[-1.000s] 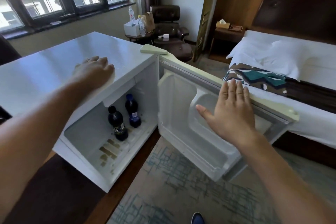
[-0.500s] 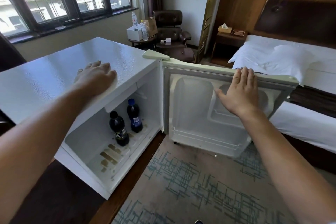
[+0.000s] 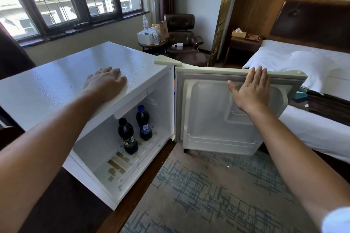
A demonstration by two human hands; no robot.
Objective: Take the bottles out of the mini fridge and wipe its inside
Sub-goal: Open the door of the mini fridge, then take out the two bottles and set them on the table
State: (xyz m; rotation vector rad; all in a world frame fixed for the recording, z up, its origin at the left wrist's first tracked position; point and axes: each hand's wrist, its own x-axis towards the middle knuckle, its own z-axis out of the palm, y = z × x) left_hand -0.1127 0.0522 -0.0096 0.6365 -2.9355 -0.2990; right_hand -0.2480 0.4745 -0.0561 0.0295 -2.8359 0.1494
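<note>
A white mini fridge [image 3: 56, 85] stands open at the left. Two dark bottles stand upright on its stained floor: a black-capped bottle [image 3: 128, 137] in front and a blue-capped bottle [image 3: 144, 124] behind it to the right. The fridge door [image 3: 208, 128] is swung wide to the right, its inner side facing me. My left hand [image 3: 106, 83] lies flat on the fridge top near its front edge. My right hand [image 3: 250, 91] presses flat against the door's inner side, fingers at its top edge. Neither hand holds anything.
A bed [image 3: 310, 66] with white bedding stands close behind the open door. A patterned rug [image 3: 217, 195] covers the floor in front. Farther back are a brown armchair [image 3: 183, 39], a small round table [image 3: 151, 43] with water bottles and a box, and a nightstand [image 3: 244, 41].
The door has swung further open to the right under my right hand, now standing wide. My left hand has stayed on the fridge top.
</note>
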